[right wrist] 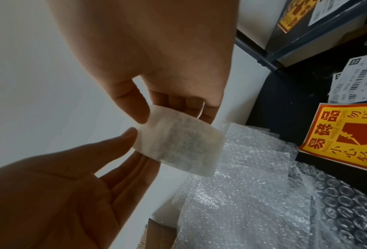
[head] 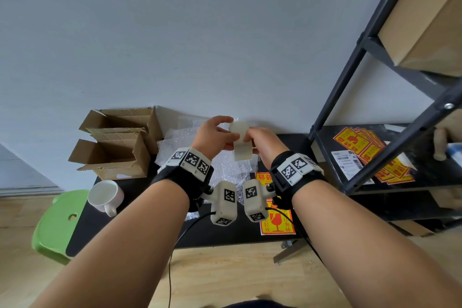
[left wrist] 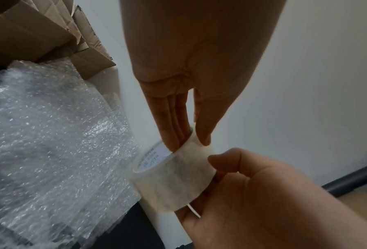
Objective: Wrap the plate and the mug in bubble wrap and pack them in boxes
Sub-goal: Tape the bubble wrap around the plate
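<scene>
The white ceramic mug (head: 106,195) lies tipped on the black table's (head: 225,235) near-left part, just near of two open brown cardboard boxes (head: 117,142). Clear bubble wrap sheets (head: 230,167) lie mid-table. Above them, the left hand (head: 215,136) grips a translucent whitish tape roll (head: 241,141); the right hand (head: 262,144) pinches its surface.

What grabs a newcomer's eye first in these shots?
First the roll of clear tape, held up between both hands above the black table: the left hand grips it from the left and the right hand pinches it from the right. Next the yellow-and-red fragile stickers fanned on the dark shelf at right. Then the white mug near the table's left edge, in front of two open cardboard boxes.
</scene>
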A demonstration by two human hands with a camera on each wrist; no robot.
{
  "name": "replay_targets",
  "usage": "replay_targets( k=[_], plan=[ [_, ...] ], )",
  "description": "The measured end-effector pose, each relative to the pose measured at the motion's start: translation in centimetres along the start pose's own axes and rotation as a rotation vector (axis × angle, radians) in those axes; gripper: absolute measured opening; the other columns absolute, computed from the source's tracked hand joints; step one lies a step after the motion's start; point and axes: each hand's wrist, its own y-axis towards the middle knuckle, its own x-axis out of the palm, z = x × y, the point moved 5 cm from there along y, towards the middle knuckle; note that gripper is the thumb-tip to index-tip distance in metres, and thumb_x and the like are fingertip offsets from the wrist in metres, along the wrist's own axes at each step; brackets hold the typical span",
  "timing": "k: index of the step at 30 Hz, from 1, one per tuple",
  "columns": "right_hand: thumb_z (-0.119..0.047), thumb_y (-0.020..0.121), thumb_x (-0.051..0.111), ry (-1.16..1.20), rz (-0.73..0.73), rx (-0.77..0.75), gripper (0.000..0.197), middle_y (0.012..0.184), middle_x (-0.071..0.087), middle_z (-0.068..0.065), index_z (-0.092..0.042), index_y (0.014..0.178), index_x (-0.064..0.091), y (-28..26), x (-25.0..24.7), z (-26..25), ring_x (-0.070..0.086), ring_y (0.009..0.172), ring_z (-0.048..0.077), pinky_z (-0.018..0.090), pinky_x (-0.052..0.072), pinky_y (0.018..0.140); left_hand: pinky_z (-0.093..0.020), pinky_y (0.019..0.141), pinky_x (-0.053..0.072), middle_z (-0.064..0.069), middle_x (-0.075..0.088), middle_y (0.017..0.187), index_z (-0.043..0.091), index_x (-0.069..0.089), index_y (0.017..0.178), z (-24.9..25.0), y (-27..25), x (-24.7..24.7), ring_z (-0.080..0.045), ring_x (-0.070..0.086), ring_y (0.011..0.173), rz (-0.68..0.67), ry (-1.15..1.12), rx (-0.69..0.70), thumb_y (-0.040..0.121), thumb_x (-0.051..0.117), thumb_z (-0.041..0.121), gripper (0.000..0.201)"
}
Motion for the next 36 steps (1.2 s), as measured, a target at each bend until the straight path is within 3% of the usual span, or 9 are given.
replay_targets(
  k=[4,9,13,17,21,23,28,33,36],
  plan=[
    [0.002,0.076,0.048,-0.100,-0.014,-0.032,0.037,0.098,0.058,0.018,0.010,0.109,0.061,-0.3,0.1,-0.2,0.054,0.095,0.033,0.054,0.043,0.102,-0.041,0.077,0.060,-0.014,0.063,0.080,0.005,0.057,0.122,-0.2,-0.1,-0.1,-0.030,0.066,0.074,0.002,-0.032,-0.011,0.082,0.069,-0.006,0.043],
    [0.015,0.074,0.041,-0.162,-0.041,-0.100,0.046,0.093,0.061,0.011,-0.003,0.108,0.067,-0.4,0.2,0.2,0.052,0.085,0.022,0.031,0.043,0.075,-0.030,0.064,0.061,-0.018,0.066,0.080,0.000,0.058,0.118,-0.6,0.3,-0.8,-0.023,0.067,0.064,0.071,-0.120,-0.056,0.085,0.067,-0.004,0.035],
    [0.010,0.072,0.046,-0.166,-0.059,-0.106,0.036,0.085,0.065,0.004,-0.014,0.085,0.070,-0.2,0.3,0.9,0.055,0.088,0.022,0.034,0.046,0.084,-0.029,0.062,0.060,-0.018,0.067,0.081,-0.001,0.059,0.118,-0.8,0.8,-1.7,-0.022,0.066,0.062,0.062,-0.116,-0.083,0.088,0.065,0.001,0.031],
    [0.002,0.076,0.053,-0.149,-0.058,-0.087,0.029,0.093,0.065,0.004,-0.012,0.096,0.070,0.0,0.4,0.9,0.057,0.093,0.021,0.034,0.045,0.092,-0.040,0.073,0.060,-0.004,0.065,0.084,0.012,0.066,0.119,-0.9,1.1,-2.0,-0.019,0.061,0.067,0.087,0.253,0.020,0.091,0.064,0.018,0.029],
    [-0.004,0.083,0.056,-0.174,-0.071,-0.063,0.024,0.098,0.061,0.007,-0.012,0.102,0.068,0.3,0.7,1.0,0.053,0.093,0.024,0.034,0.041,0.083,-0.025,0.081,0.044,0.004,0.065,0.107,0.024,0.072,0.111,-0.3,0.8,-1.5,-0.014,0.059,0.092,0.094,0.625,0.202,0.093,0.058,0.026,0.022],
    [-0.006,0.084,0.057,-0.183,-0.067,-0.053,0.031,0.099,0.058,0.006,-0.008,0.114,0.066,0.4,0.8,1.1,0.051,0.093,0.023,0.031,0.039,0.079,-0.023,0.078,0.039,0.006,0.059,0.108,0.025,0.072,0.109,-0.3,0.4,-1.1,-0.011,0.056,0.092,0.105,0.701,0.248,0.092,0.060,0.025,0.021],
    [-0.005,0.086,0.054,-0.192,-0.084,-0.070,0.022,0.090,0.054,0.000,-0.017,0.104,0.061,0.6,1.0,1.3,0.046,0.091,0.022,0.025,0.032,0.062,-0.022,0.075,0.040,0.004,0.063,0.102,0.018,0.072,0.103,-0.3,-0.3,-1.0,-0.011,0.058,0.089,0.178,0.726,0.302,0.088,0.066,0.025,0.017],
    [-0.009,0.089,0.057,-0.235,-0.113,-0.077,0.034,0.106,0.057,0.004,-0.010,0.123,0.061,0.3,1.2,1.9,0.052,0.101,0.023,0.030,0.038,0.083,-0.024,0.070,0.042,-0.003,0.069,0.091,0.013,0.071,0.091,-0.6,0.0,-1.3,-0.019,0.062,0.087,0.188,0.668,0.214,0.089,0.063,0.017,0.010],
    [-0.014,0.095,0.054,-0.286,-0.118,-0.135,0.026,0.103,0.060,0.004,-0.008,0.120,0.062,-0.2,1.7,1.8,0.055,0.094,0.020,0.030,0.039,0.081,-0.027,0.072,0.043,-0.007,0.067,0.095,0.008,0.068,0.096,-0.8,0.1,-1.5,-0.023,0.062,0.088,0.174,0.702,0.188,0.092,0.056,0.015,0.014]
  ],
)
